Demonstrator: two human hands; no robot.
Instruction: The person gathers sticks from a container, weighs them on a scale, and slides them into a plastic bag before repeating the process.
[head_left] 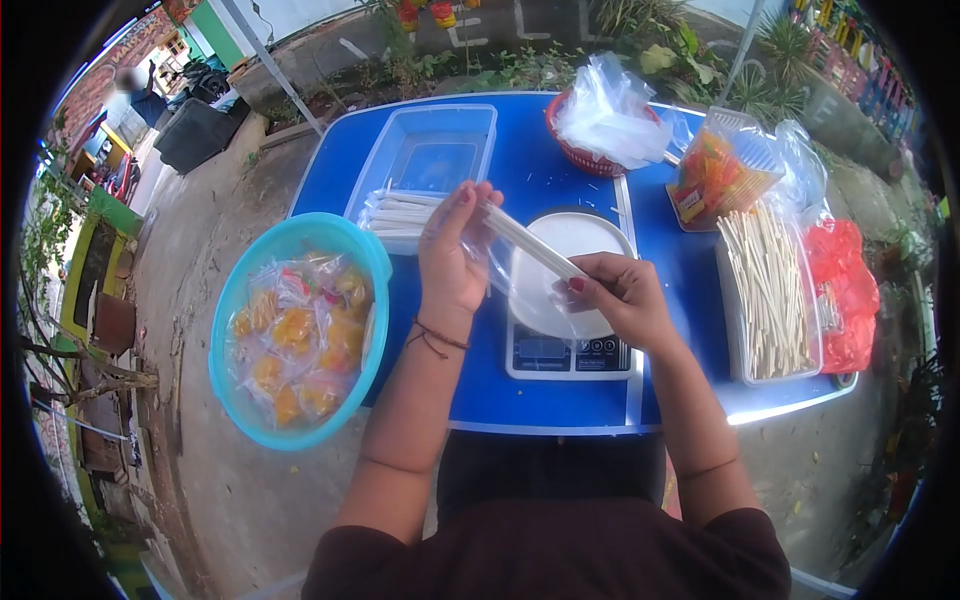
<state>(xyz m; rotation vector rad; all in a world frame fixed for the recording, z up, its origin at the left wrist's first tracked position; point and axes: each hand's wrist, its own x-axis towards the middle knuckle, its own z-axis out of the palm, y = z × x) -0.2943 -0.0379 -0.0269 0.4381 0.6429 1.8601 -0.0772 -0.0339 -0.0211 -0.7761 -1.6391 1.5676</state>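
A clear plastic bag with pale sticks [535,246] in it is held slanting above a white kitchen scale [560,362]. My left hand [455,245] has its fingers closed round the bag's upper left end. At the lower right end, my right hand [625,297] pinches the bag between thumb and fingers. Left of my left hand, filled stick bags [400,212] lie at the near end of a clear plastic tray [437,140]. An upright clear container [735,330] on the right is full of loose pale sticks [768,290].
On the left, a turquoise basin [228,370] holds bagged orange snacks [293,328]. A red basket [580,157] with plastic bags [610,115] stands at the back of the blue table [440,400]. An orange-filled package [710,170] and red plastic [850,290] lie right. A person [148,105] is far left.
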